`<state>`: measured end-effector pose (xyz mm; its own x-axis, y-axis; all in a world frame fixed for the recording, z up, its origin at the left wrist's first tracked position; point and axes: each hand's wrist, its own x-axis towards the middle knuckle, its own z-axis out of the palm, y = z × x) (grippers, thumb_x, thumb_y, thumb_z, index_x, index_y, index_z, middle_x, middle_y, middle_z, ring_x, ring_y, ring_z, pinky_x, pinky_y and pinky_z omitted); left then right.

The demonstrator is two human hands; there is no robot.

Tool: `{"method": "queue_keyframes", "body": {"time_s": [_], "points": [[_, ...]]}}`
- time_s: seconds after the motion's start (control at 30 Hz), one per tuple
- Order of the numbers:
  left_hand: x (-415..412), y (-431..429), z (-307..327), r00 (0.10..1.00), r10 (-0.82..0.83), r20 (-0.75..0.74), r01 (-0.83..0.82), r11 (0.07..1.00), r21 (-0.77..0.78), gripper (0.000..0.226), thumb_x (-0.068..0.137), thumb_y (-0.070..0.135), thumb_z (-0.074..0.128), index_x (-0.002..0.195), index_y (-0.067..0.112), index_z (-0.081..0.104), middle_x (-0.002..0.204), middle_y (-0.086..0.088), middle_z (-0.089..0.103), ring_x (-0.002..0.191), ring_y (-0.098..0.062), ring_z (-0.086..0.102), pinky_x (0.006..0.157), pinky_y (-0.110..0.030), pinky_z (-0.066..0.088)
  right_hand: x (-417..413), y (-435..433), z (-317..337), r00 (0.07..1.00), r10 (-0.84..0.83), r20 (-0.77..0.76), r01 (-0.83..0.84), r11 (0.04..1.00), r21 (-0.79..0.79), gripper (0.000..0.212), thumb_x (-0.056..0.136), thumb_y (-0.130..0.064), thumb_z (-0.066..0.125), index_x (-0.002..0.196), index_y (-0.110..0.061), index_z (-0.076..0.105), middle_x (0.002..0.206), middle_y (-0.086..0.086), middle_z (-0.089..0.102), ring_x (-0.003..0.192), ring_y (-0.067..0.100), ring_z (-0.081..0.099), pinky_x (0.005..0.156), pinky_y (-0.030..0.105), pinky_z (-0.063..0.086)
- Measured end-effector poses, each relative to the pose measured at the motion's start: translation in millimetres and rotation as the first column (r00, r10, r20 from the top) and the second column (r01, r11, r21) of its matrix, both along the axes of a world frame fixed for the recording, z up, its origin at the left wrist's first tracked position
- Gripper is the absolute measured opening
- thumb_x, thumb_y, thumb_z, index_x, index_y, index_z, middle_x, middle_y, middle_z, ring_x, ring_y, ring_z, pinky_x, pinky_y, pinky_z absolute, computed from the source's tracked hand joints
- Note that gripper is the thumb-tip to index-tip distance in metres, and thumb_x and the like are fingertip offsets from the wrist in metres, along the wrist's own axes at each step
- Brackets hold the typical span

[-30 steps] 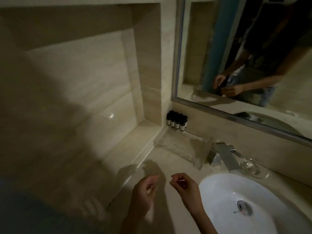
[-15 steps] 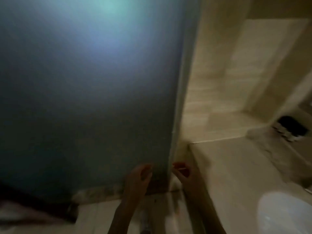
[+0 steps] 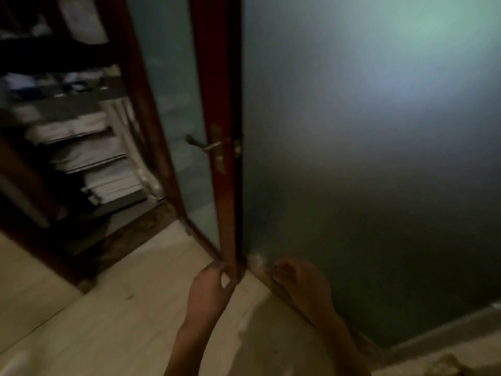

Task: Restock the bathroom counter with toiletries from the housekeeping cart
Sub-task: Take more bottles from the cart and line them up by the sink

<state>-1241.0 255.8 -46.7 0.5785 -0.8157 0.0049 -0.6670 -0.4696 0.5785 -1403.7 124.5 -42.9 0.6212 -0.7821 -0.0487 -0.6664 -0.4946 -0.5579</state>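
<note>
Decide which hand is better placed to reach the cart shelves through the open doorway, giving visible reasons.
Probably left. The left hand sits on the doorway side, toward the cart; the right hand is in front of the frosted glass panel, farther across.

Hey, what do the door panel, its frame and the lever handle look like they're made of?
Door panel: likely frosted glass, matte grey-green; a soft, blurred glow spreads across it. Frame: seemingly wood with a glossy red-brown stain or paint; blur hides any grain. Lever handle: metal, brass-toned, with a dull shine on lever and backplate.
</note>
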Motion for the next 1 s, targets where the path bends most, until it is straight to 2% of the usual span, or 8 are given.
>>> {"method": "queue_keyframes", "body": {"time_s": [0.1,0.27,0.37,0.47,0.6,0.73,1.0], "points": [[63.9,43.5,3.5,0.989,0.147,0.029,-0.148,0.989,0.018,0.032,0.085,0.031,0.067,0.117,0.027,0.064,0.114,0.006,0.064,0.104,-0.011,0.060,0.084,-0.021,0.041,80.6,28.0,11.1,0.992,0.121,-0.034,-0.122,0.992,-0.021,0.023,0.091,-0.039,0.057,0.114,-0.036,0.060,0.112,-0.014,0.060,0.106,0.008,0.057,0.079,0.019,0.035],[157.7,111.8,10.2,0.925,0.366,0.100,-0.369,0.929,0.022,0.033,0.088,0.034,0.064,0.120,0.030,0.062,0.117,0.011,0.063,0.106,-0.007,0.059,0.084,-0.020,0.043,202.9,74.7,18.2,0.966,0.260,-0.015,-0.260,0.966,0.005,0.026,0.090,-0.035,0.059,0.116,-0.034,0.058,0.115,-0.016,0.058,0.107,0.003,0.053,0.087,0.021,0.038],[195.9,147.9,12.8,0.881,0.462,0.105,-0.466,0.885,0.015,0.034,0.089,0.035,0.062,0.123,0.031,0.060,0.120,0.011,0.062,0.108,-0.006,0.058,0.085,-0.018,0.042,260.7,95.7,16.5,0.926,0.375,-0.038,-0.377,0.923,-0.079,0.027,0.089,-0.036,0.059,0.116,-0.034,0.059,0.116,-0.016,0.060,0.108,0.004,0.055,0.088,0.022,0.043],[224.3,181.2,14.0,0.838,0.533,0.113,-0.539,0.842,0.023,0.036,0.090,0.035,0.061,0.125,0.031,0.057,0.121,0.012,0.060,0.109,-0.005,0.057,0.086,-0.017,0.040,304.7,116.1,19.2,0.896,0.440,-0.055,-0.443,0.891,-0.101,0.023,0.089,-0.032,0.060,0.112,-0.032,0.061,0.113,-0.018,0.061,0.107,0.005,0.056,0.086,0.022,0.042],[247.6,216.7,10.9,0.794,0.599,0.098,-0.606,0.793,0.063,0.035,0.090,0.034,0.061,0.125,0.031,0.058,0.120,0.010,0.060,0.107,-0.007,0.058,0.085,-0.020,0.044,348.5,137.7,15.6,0.866,0.500,-0.024,-0.500,0.862,-0.086,0.021,0.085,-0.028,0.068,0.105,-0.028,0.066,0.105,-0.015,0.064,0.097,0.008,0.061,0.081,0.027,0.047],[272.0,232.7,4.0,0.766,0.638,0.082,-0.643,0.761,0.082,0.036,0.090,0.032,0.061,0.125,0.030,0.057,0.120,0.009,0.061,0.107,-0.006,0.058,0.087,-0.020,0.046,391.0,148.5,10.1,0.826,0.563,-0.011,-0.563,0.824,-0.072,0.021,0.085,-0.026,0.069,0.105,-0.029,0.066,0.104,-0.016,0.063,0.098,0.005,0.061,0.079,0.023,0.046],[350.7,207.9,1.7,0.762,0.639,0.105,-0.647,0.758,0.084,0.035,0.090,0.034,0.061,0.125,0.032,0.057,0.122,0.012,0.060,0.111,-0.007,0.056,0.091,-0.021,0.045,481.7,134.9,10.9,0.796,0.606,-0.013,-0.605,0.792,-0.081,0.022,0.088,-0.030,0.064,0.110,-0.033,0.062,0.110,-0.019,0.060,0.101,0.000,0.055,0.082,0.021,0.044]]}}
